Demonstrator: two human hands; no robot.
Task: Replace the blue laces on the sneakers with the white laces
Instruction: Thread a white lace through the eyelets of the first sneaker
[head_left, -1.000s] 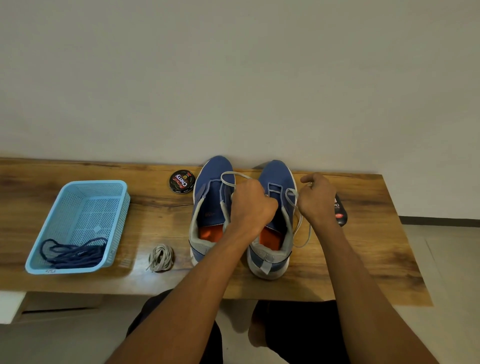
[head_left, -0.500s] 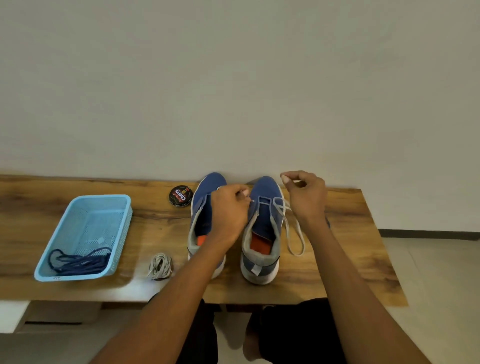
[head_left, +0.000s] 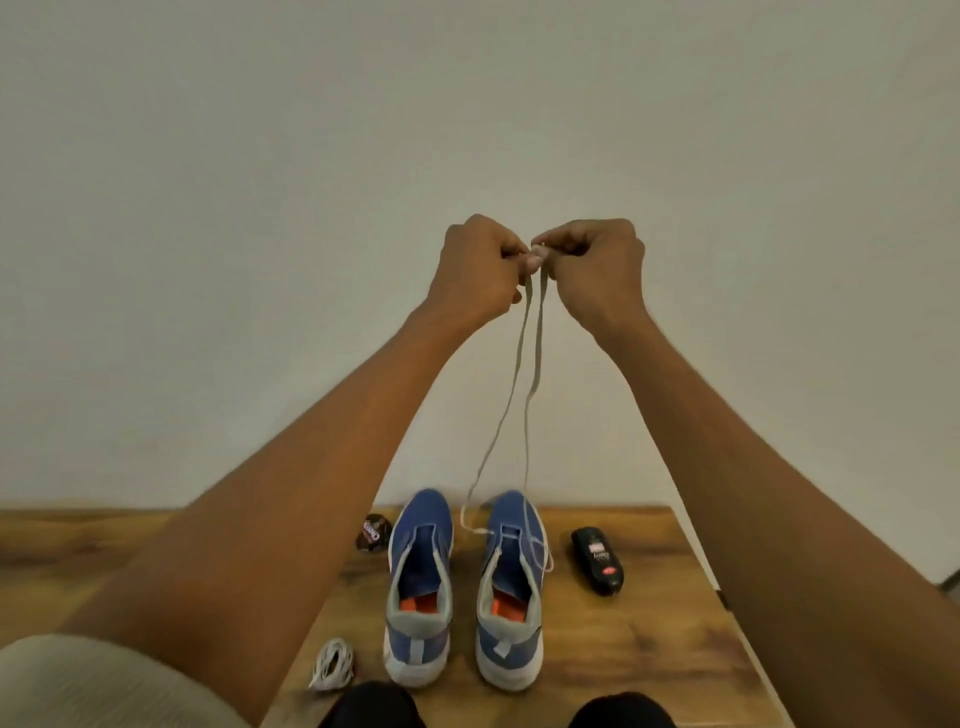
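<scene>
Both hands, left hand (head_left: 480, 267) and right hand (head_left: 597, 270), have risen, fingers pinching flat white lace (head_left: 524, 364) ends.

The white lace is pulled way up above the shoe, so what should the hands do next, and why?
Probably lower both ends and feed one into the next eyelet. The left hand and right hand pinch the lace ends level, and it seems to pass only through the front eyelets of the right sneaker.
</scene>
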